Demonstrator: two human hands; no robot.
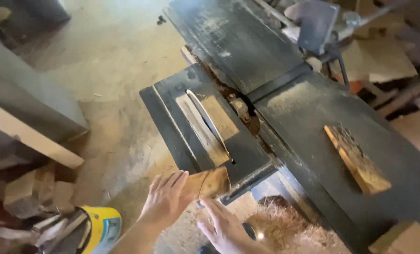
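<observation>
While both hands press flat, the wood block (210,182) sits uncut.
Left hand (166,197) and right hand (226,228), lower centre, open-palmed; saw blade (209,123) ahead on the worktop (172,122).

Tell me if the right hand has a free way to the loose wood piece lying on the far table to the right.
Probably yes. The right hand is empty and the dark tabletop around the wood piece lies bare, with nothing standing between them. Whether the arm stretches that far cannot be told.

Person's left hand (166,200) and right hand (225,229) are showing bare, ungloved, ringless, with forearms showing uncovered, no sleeves visible.
</observation>
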